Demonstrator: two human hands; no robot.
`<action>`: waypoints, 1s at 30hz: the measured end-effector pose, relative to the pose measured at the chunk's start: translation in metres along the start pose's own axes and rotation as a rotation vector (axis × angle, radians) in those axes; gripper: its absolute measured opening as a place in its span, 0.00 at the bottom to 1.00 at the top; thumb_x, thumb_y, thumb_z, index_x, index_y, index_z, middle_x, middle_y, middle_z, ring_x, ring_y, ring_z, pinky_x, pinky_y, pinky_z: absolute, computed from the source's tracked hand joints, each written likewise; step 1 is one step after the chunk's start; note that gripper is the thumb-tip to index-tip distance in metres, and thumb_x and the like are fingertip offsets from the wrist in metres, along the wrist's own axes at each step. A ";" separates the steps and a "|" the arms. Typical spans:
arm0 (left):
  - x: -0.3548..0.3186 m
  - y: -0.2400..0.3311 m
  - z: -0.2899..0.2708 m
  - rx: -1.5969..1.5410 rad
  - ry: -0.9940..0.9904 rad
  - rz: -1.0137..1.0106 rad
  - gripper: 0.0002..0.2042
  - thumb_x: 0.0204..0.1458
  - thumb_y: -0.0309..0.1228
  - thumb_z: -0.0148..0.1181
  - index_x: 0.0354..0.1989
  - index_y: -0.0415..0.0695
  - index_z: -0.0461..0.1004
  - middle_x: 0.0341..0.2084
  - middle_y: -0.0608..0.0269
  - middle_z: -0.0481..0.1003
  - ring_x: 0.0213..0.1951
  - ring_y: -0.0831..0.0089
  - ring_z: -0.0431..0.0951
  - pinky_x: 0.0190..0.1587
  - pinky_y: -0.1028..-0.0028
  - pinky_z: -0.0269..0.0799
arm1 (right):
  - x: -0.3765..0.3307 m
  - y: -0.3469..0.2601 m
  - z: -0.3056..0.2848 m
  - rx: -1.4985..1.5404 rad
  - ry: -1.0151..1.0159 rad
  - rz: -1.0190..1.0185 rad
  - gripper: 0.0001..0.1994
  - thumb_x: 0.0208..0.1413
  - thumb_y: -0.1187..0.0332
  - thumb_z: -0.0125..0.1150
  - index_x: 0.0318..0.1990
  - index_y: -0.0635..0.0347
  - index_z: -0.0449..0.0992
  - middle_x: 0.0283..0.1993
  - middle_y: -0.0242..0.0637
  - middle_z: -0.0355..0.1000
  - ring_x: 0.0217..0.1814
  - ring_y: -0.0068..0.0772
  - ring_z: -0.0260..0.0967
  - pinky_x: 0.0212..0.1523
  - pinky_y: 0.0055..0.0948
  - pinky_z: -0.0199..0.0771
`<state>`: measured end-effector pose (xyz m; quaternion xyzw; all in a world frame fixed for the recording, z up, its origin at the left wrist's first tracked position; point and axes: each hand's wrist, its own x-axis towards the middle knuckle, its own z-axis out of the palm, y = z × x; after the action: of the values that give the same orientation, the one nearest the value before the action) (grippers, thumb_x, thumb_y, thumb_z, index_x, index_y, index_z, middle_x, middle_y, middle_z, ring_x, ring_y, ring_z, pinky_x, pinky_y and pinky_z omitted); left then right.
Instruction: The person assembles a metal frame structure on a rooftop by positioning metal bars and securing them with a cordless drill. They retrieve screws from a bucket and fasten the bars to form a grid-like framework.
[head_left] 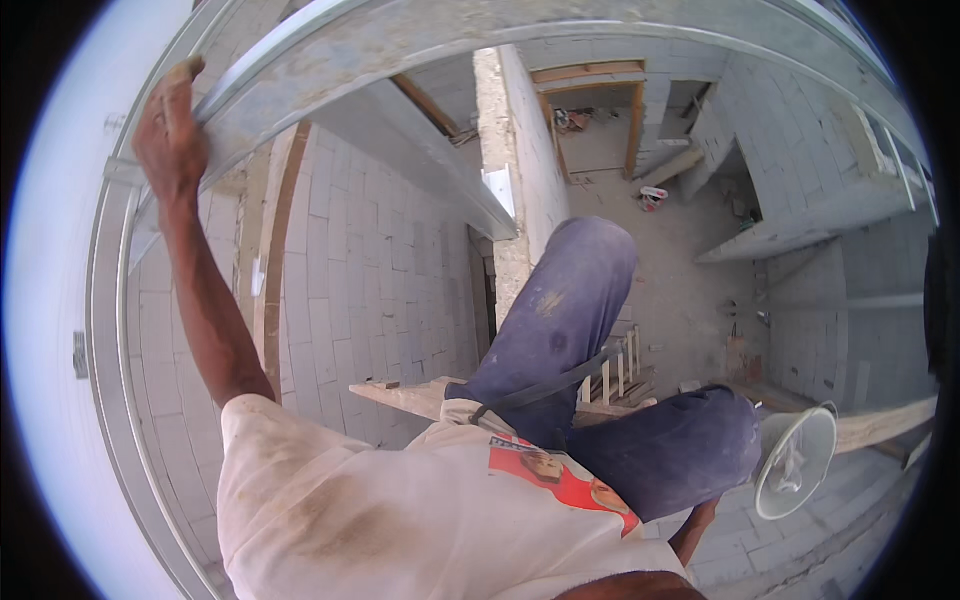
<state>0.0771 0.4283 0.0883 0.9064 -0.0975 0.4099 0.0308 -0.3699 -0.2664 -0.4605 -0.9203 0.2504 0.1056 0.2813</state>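
Note:
At the upper left my left hand [172, 135] is closed on a long grey metal beam [330, 75], where it meets an upright metal frame [112, 270]. Only a small part of my right forearm [693, 530] shows, below my bent knee; its hand and fingers are hidden behind the leg. A white bucket [822, 458] stands just beyond that knee, with something pale inside it.
I sit high above a floor [665, 265], my legs on either side of a wooden board [410, 398]. Ahead rises a narrow wall top [492, 110]. Grey block walls [350, 240] surround the drop. Below stands a wooden ladder-like frame [620, 368]; a plank [885, 425] extends right.

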 end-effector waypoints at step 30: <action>-0.041 0.117 0.014 0.277 0.171 0.247 0.24 0.70 0.49 0.50 0.62 0.42 0.73 0.56 0.50 0.75 0.61 0.55 0.72 0.64 0.51 0.65 | -0.058 -0.029 0.006 0.008 0.143 0.226 0.46 0.34 0.70 0.80 0.66 0.67 0.64 0.64 0.58 0.68 0.67 0.59 0.66 0.67 0.45 0.69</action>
<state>0.0371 0.3185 0.0457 0.8451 -0.1476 0.4954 -0.1364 -0.4042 -0.2189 -0.4322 -0.8903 0.3722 0.0699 0.2528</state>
